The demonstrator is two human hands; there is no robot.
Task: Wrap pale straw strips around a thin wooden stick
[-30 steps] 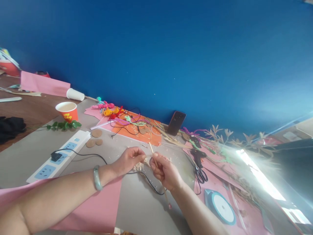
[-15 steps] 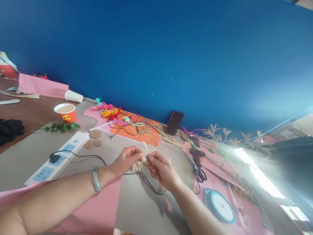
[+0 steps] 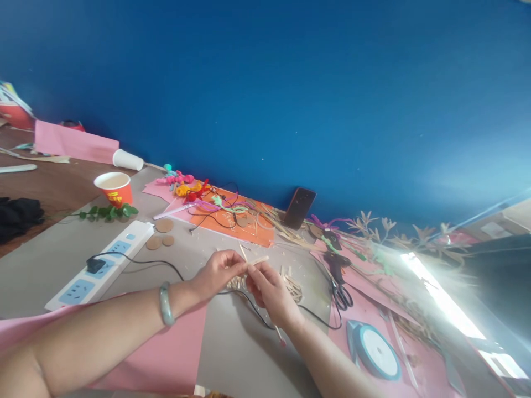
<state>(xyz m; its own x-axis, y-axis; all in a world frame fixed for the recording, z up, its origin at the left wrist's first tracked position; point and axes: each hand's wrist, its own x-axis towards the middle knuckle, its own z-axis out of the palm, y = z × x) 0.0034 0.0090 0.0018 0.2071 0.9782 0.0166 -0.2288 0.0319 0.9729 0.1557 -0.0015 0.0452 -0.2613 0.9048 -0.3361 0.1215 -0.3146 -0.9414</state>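
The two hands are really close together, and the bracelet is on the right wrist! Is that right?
Not quite: the bracelet is on the left wrist, as the head view shows. The left hand and right hand are indeed close together.

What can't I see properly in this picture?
All in the head view:
The middle of the stick: hidden by the right hand.
Some of the pale strips: behind that hand.
Exactly what the left hand pinches: too small, covered by fingers.
Writing on the red cup: too small to read.
Black bundle: cut off by the left edge.
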